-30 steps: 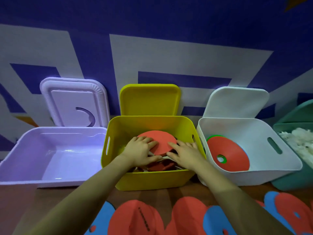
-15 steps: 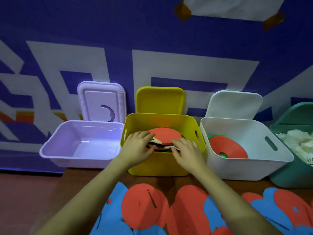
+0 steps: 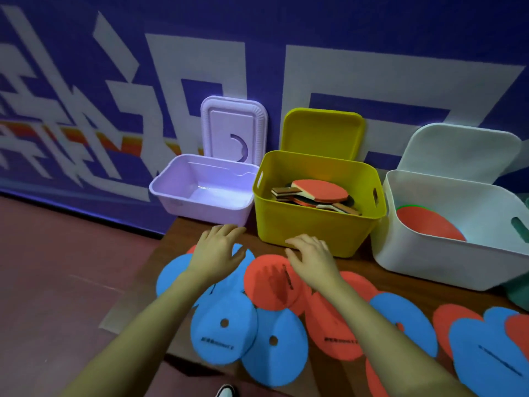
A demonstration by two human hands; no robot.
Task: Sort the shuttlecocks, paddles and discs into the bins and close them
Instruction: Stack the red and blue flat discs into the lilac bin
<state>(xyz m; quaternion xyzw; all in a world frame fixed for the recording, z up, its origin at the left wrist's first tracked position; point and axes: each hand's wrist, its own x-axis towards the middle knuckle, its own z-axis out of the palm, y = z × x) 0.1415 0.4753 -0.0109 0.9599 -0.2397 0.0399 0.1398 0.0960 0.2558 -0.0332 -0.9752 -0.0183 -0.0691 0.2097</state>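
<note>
Several paddles [image 3: 317, 194] lie stacked inside the yellow bin [image 3: 312, 227], a red-faced one on top. Its yellow lid [image 3: 322, 133] leans on the wall behind it. The white bin [image 3: 446, 259] at the right holds red discs [image 3: 426, 224]. The lilac bin [image 3: 200, 193] at the left looks empty. Blue discs [image 3: 223, 333] and red discs [image 3: 272, 282] are spread over the table in front. My left hand [image 3: 219, 253] and my right hand [image 3: 310, 255] hover over these discs, fingers relaxed, holding nothing.
The lilac lid [image 3: 233, 127] and the white lid [image 3: 461, 150] lean against the blue and white wall. The table's left edge [image 3: 137, 279] drops to a reddish floor. A green bin's edge [image 3: 515, 293] shows at the far right.
Both hands have let go of the paddles and pulled back out of the yellow bin to above the discs on the table. My view has shifted left and back.
</note>
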